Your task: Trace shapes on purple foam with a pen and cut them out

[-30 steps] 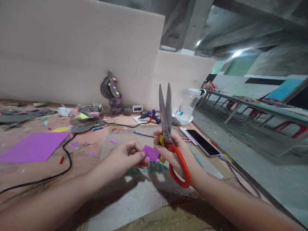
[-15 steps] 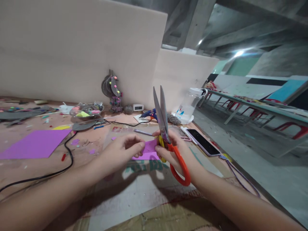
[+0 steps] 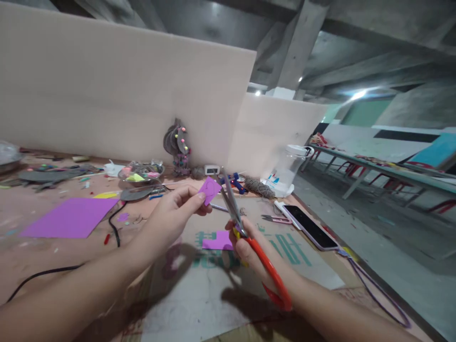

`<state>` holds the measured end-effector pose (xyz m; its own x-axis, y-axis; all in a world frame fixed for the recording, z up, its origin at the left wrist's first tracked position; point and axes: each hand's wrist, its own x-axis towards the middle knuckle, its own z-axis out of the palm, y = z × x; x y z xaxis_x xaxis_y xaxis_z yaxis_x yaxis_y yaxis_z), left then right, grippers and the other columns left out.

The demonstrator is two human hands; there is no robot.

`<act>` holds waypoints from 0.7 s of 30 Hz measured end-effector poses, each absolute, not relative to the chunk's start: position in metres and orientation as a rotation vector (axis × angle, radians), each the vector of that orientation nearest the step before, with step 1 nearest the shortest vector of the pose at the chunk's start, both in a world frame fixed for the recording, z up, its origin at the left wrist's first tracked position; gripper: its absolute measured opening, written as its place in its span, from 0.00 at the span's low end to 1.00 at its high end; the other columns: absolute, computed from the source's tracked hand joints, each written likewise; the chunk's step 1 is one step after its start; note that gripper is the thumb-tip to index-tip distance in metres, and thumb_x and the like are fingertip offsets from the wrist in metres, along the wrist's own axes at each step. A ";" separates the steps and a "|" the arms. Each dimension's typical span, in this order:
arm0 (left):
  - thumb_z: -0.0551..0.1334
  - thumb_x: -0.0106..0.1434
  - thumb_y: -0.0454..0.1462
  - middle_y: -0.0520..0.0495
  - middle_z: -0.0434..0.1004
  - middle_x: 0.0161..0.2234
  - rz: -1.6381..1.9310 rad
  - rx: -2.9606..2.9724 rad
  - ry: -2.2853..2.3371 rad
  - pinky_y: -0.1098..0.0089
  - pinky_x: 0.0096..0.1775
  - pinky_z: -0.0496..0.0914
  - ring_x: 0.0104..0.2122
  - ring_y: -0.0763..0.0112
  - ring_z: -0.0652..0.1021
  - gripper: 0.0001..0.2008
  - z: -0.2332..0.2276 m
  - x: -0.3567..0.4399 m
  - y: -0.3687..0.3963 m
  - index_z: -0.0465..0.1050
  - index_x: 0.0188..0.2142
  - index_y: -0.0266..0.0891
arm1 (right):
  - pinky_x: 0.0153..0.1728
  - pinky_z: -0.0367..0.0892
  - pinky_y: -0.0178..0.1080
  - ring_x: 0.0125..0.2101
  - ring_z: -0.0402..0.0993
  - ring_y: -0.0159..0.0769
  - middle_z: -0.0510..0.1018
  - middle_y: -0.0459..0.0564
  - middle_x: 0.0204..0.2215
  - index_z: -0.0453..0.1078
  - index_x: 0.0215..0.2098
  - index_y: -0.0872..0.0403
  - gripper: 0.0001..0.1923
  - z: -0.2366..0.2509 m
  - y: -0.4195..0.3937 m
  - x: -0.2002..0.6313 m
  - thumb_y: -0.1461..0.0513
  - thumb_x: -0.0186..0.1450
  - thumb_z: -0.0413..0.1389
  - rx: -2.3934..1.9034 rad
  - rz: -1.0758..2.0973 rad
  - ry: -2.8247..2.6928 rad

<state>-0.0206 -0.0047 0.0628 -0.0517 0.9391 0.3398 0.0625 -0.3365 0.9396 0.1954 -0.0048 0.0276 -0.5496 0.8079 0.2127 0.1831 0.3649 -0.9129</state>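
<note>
My left hand (image 3: 174,216) pinches a small purple foam piece (image 3: 209,189) between thumb and fingers, raised above the table. My right hand (image 3: 249,249) grips orange-handled scissors (image 3: 249,242), whose blades (image 3: 230,202) point up and left, their tips right beside the foam piece. A second purple foam scrap (image 3: 217,240) lies flat on the cardboard sheet (image 3: 199,294) just below both hands.
A large purple foam sheet (image 3: 71,217) lies at the left by a black cable (image 3: 114,225). A phone (image 3: 309,227), small snips (image 3: 272,219), a blue glue gun (image 3: 233,181), a clear jug (image 3: 285,168), a bowl of scraps (image 3: 140,172) and a beaded ornament (image 3: 178,145) stand behind.
My left hand lifted a small purple piece up and away; a scrap dropped onto the cardboard. The scissors tilted left and lowered, blades nearly together.
</note>
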 end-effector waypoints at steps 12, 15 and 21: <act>0.61 0.63 0.45 0.52 0.76 0.28 1.457 1.490 1.179 0.70 0.38 0.68 0.32 0.71 0.75 0.13 0.055 -0.008 -0.012 0.72 0.27 0.40 | 0.27 0.56 0.35 0.29 0.56 0.33 0.62 0.46 0.32 0.60 0.48 0.52 0.31 0.026 -0.012 0.190 0.36 0.63 0.50 -0.818 1.318 -1.973; 0.61 0.63 0.44 0.52 0.76 0.28 1.481 1.473 1.169 0.70 0.39 0.68 0.32 0.71 0.75 0.12 0.053 -0.008 -0.012 0.71 0.27 0.40 | 0.27 0.56 0.35 0.29 0.56 0.32 0.62 0.46 0.32 0.60 0.48 0.52 0.32 0.027 -0.013 0.190 0.36 0.62 0.51 -0.825 1.349 -1.973; 0.60 0.63 0.45 0.52 0.75 0.28 1.417 1.533 1.206 0.70 0.36 0.67 0.32 0.70 0.74 0.13 0.053 -0.007 -0.012 0.72 0.28 0.40 | 0.29 0.58 0.35 0.29 0.58 0.32 0.63 0.46 0.32 0.60 0.47 0.52 0.28 0.028 -0.014 0.191 0.39 0.65 0.50 -0.804 1.325 -1.966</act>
<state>-0.0066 -0.0124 0.0527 -0.0392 0.9472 0.3181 0.1632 -0.3081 0.9373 0.1909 -0.0138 0.0278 -0.6174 0.7699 0.1616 0.1393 0.3092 -0.9407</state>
